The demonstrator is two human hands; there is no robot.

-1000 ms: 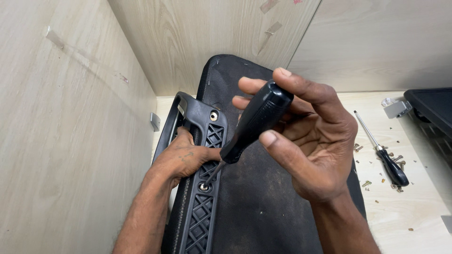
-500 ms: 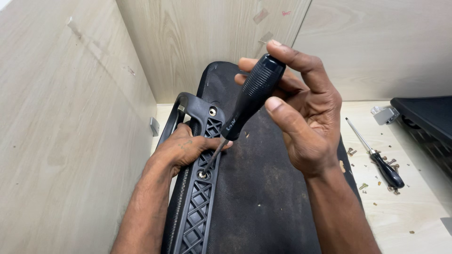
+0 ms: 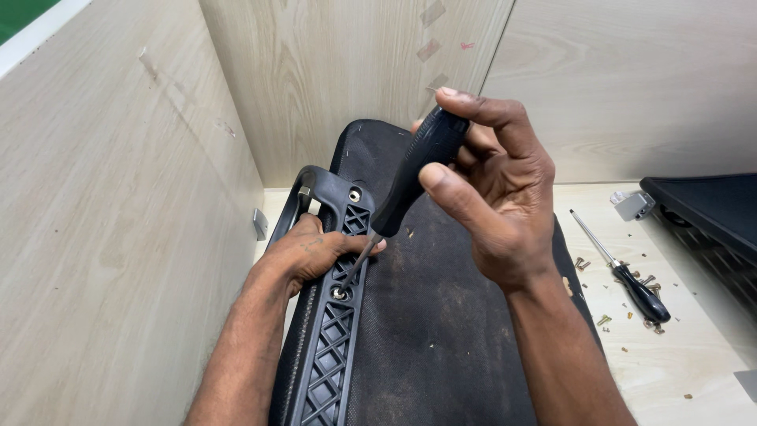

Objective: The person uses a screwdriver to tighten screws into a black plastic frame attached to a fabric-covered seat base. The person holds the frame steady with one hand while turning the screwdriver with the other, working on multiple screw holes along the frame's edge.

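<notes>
Over the black seat panel [image 3: 449, 315], the right hand [image 3: 493, 185] clenches a black-handled screwdriver [image 3: 406, 185], its tip on a screw [image 3: 339, 293] in the lattice bracket [image 3: 331, 347]. The left hand [image 3: 303, 252] presses flat on that bracket, fingers pinching the shaft. A second screwdriver [image 3: 627, 272] and loose screws [image 3: 611, 319] lie right.

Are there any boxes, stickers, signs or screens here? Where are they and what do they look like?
No boxes, signs or screens show.
Tape strips: a few small pale beige pieces stuck on the back wooden wall, upper middle, nothing readable.
Red mark: a tiny red speck on that wall, right of the tape; too small to tell if it is a sticker.
</notes>
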